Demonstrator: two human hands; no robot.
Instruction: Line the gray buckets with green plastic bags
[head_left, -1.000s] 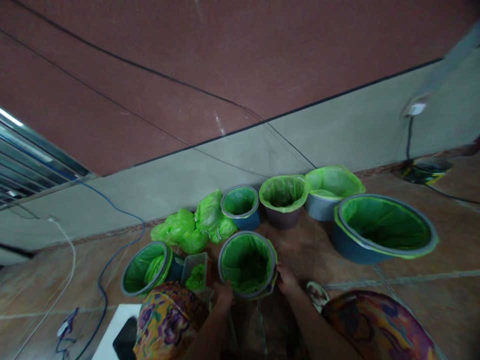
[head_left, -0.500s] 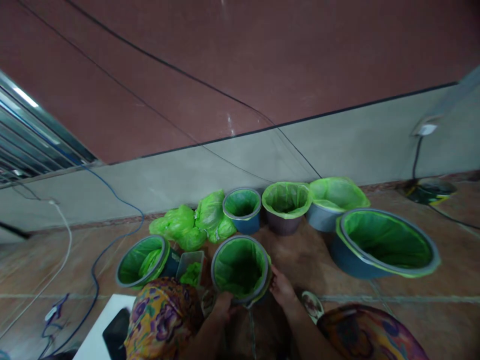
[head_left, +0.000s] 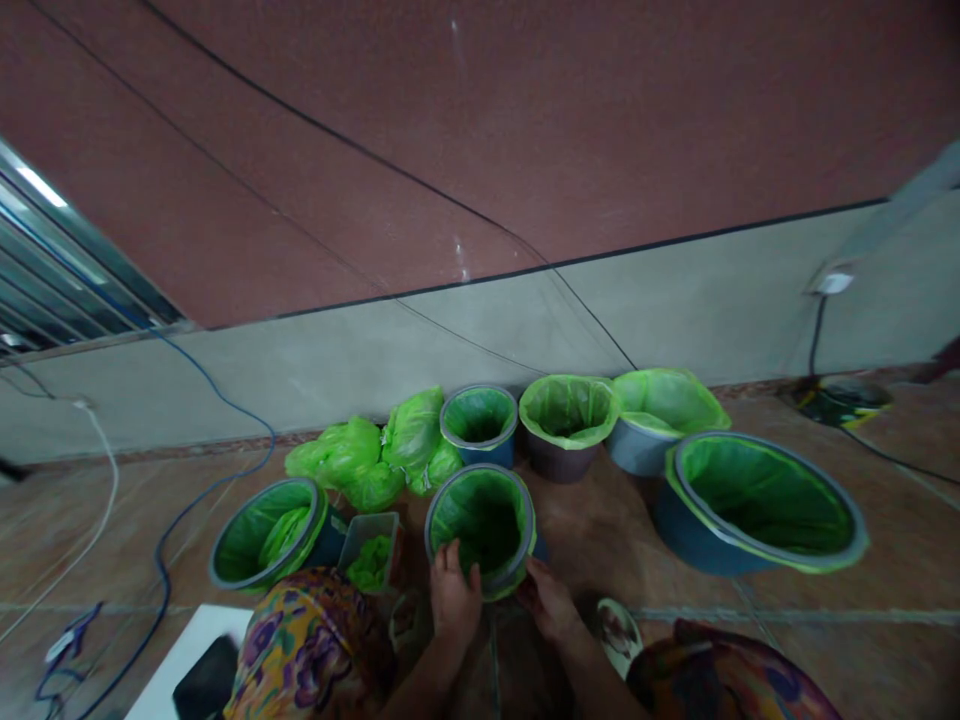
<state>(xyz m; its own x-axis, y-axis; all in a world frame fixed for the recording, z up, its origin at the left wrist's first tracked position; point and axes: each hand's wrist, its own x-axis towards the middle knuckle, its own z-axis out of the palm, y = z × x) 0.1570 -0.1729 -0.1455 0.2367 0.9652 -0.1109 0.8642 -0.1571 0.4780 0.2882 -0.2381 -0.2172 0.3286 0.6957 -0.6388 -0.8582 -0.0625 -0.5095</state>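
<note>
In the head view, a bucket (head_left: 531, 480) with a green plastic bag liner (head_left: 457, 500) folded over its grey rim stands between my legs. My left hand (head_left: 456, 598) lies at the near left of the rim, fingers stretched over the edge toward the liner. At the near right, my right hand (head_left: 550, 600) has its fingers curled against the rim and the folded bag edge. The bucket's inside looks dark, so its contents cannot be made out. Just to the left stands a clear plastic tub (head_left: 394, 530) holding crumpled green plastic.
Other lined buckets stand along the wall: blue (head_left: 491, 455), brown (head_left: 559, 462), grey (head_left: 637, 455). A wide blue tub (head_left: 705, 535) is at right, a tilted bucket (head_left: 217, 560) at left. Bulging green bags (head_left: 345, 455) lie behind. A blue cable (head_left: 169, 540) crosses the floor.
My left hand has risen from below the rim onto its near left edge, fingers now spread. My right hand has slid down along the rim toward me. The view has shifted slightly.
</note>
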